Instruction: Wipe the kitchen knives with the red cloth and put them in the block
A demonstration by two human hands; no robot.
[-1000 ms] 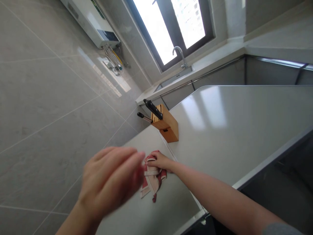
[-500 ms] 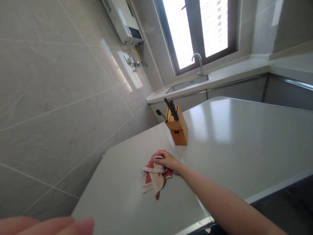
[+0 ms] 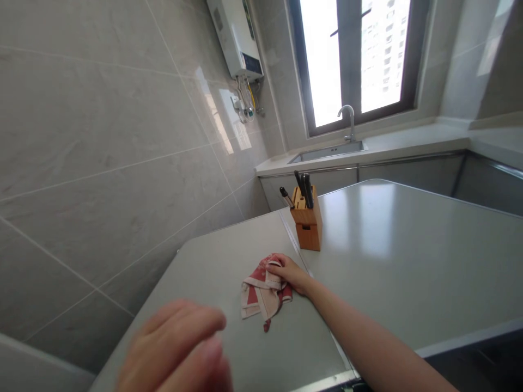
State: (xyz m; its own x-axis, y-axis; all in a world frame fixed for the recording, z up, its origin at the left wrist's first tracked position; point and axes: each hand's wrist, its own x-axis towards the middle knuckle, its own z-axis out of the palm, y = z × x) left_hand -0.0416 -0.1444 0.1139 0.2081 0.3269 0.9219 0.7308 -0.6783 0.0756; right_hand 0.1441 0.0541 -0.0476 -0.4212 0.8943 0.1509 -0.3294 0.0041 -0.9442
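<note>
A crumpled red and beige cloth [image 3: 261,291] lies on the light grey tabletop [image 3: 229,234], with a small red tip poking out at its near side. My right hand [image 3: 288,272] is closed on the cloth's upper right part, its fingers partly hidden by the folds. Blurred in the left foreground, my left hand [image 3: 175,348] hovers with loosely bent fingers, apart from the cloth. Nothing shows in it. Just beyond the cloth stands a wooden knife block [image 3: 309,231] holding several black-handled tools.
A tiled wall [image 3: 102,125] runs along the left, with a white water heater [image 3: 235,38] mounted high on it. At the back, a counter [image 3: 404,139] holds a sink [image 3: 327,152] and tap [image 3: 349,120] under a window. A seam crosses the tabletop beside the knife block.
My left hand has risen from the lower left corner and moved right, nearer the cloth. The view has shifted a little; my right hand stays on the cloth.
</note>
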